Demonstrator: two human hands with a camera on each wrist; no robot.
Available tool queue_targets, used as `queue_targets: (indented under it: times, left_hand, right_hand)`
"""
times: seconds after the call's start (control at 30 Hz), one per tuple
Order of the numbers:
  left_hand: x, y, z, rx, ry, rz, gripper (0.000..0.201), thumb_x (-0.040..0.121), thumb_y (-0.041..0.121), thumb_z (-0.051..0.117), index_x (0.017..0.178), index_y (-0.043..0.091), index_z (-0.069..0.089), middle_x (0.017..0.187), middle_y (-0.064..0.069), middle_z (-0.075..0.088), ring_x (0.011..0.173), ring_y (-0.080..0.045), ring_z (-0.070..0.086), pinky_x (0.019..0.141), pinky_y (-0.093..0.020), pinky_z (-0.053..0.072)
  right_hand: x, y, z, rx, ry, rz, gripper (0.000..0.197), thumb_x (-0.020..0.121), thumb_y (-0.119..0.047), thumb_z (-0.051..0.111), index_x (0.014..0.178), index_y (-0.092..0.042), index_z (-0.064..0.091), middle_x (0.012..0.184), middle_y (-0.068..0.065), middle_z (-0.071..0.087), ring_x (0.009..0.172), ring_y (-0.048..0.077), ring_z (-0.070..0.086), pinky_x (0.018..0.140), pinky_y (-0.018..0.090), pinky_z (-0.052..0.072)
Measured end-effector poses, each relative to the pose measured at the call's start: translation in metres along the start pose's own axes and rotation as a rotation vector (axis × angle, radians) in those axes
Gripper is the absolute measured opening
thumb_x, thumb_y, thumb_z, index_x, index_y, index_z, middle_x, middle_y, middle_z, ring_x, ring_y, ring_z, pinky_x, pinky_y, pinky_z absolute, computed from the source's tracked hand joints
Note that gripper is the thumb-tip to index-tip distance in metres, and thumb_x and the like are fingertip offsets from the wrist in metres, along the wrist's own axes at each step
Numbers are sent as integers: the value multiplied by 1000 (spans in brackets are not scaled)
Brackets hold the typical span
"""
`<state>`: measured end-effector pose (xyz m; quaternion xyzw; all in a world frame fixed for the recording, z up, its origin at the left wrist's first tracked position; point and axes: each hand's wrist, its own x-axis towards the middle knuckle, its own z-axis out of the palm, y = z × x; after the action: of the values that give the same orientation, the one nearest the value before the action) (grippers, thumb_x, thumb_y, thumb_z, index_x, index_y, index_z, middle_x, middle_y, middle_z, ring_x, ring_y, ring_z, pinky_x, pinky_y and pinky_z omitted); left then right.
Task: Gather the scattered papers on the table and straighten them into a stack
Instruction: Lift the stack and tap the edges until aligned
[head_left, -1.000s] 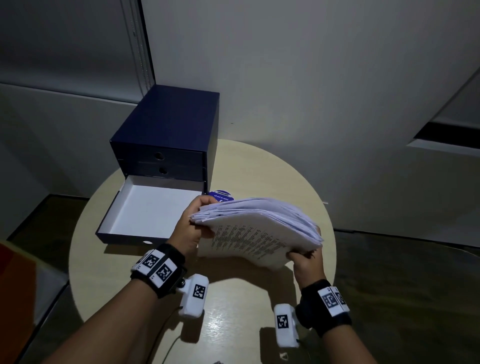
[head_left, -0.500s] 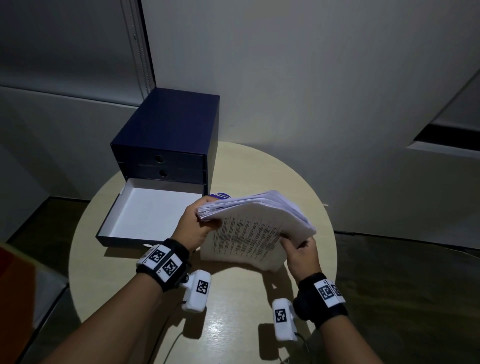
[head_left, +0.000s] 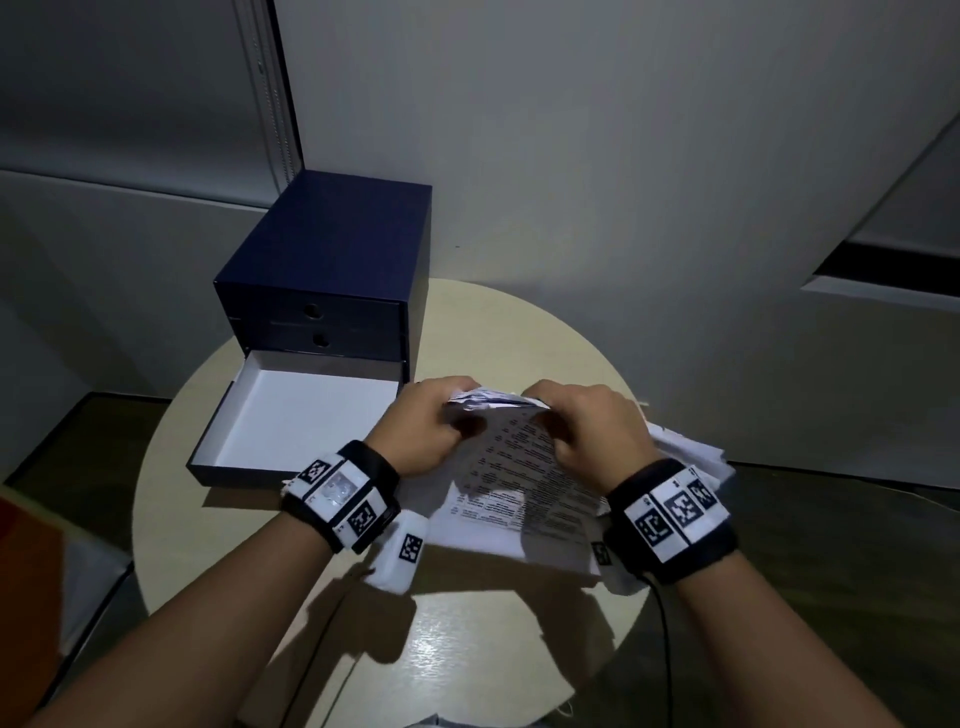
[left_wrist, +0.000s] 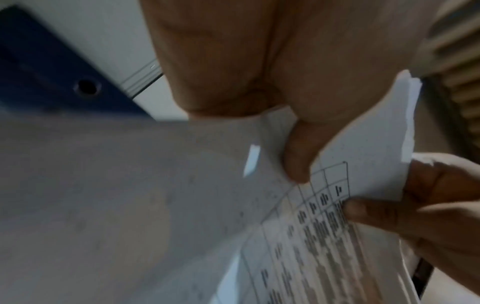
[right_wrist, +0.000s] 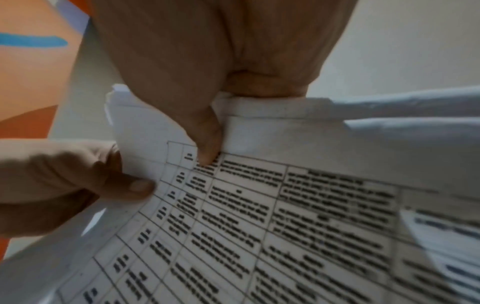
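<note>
While the left hand (head_left: 426, 431) pinches the paper stack's (head_left: 519, 493) top edge, the right hand (head_left: 592, 431) grips it too (printed tables facing up).

My arms are bare, no sleeves. Each wrist carries a black band: left band (head_left: 343, 496), right band (head_left: 675, 514), both faced with white square-code tags. A white tagged camera block (head_left: 400, 553) hangs under the left one.

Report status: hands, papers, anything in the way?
Left hand and right hand grip the papers at top edge. Sheets uneven. Open drawer beside them, not blocking.
</note>
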<state>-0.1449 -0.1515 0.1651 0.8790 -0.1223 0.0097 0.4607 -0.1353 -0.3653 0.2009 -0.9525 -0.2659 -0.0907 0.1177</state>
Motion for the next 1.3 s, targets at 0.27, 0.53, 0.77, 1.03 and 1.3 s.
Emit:
queue_targets:
  times: [0.27, 0.53, 0.77, 1.03, 1.3]
  left_hand:
    - [-37, -39, -8, -497, 285, -256, 38, 81, -19, 62, 106, 9, 70, 86, 8, 77, 84, -4, 71, 73, -18, 54]
    - [-57, -59, 3, -733, 284, -378, 33, 91, -3, 61, 123, 2, 57, 114, -13, 68, 86, -6, 71, 69, -17, 58]
    - [-78, -88, 24, -601, 222, -405, 48, 79, -9, 69, 105, 30, 61, 111, -9, 65, 109, -29, 59, 83, -42, 53]
    - [-88, -85, 34, -596, 295, -384, 20, 87, 9, 70, 100, 23, 65, 92, 5, 73, 93, -14, 64, 72, -25, 50]
    - [-82, -78, 30, -578, 281, -213, 42, 72, 43, 71, 105, 17, 64, 108, 2, 68, 98, -14, 61, 78, -22, 51]
  right_hand:
    - [-73, 65, 40, 500, 314, 812, 107, 70, -36, 85, 151, -35, 16, 162, -1, 17, 148, 26, 20, 115, 58, 26]
    - [-92, 69, 74, 1255, 177, 830, 20, 84, -15, 71, 104, -18, 69, 95, -3, 77, 106, 33, 68, 80, 37, 56]
    - [-122, 44, 107, 1131, 162, 794, 38, 85, 3, 67, 108, -28, 61, 103, 2, 69, 98, 19, 65, 82, 38, 55]
    - [-131, 41, 100, 1177, 303, 824, 35, 84, 10, 65, 93, -24, 63, 92, 0, 68, 86, 10, 64, 73, 24, 51]
    - [-124, 43, 94, 1181, 472, 758, 38, 80, -10, 76, 114, -21, 62, 112, -6, 64, 101, 9, 62, 81, 28, 54]
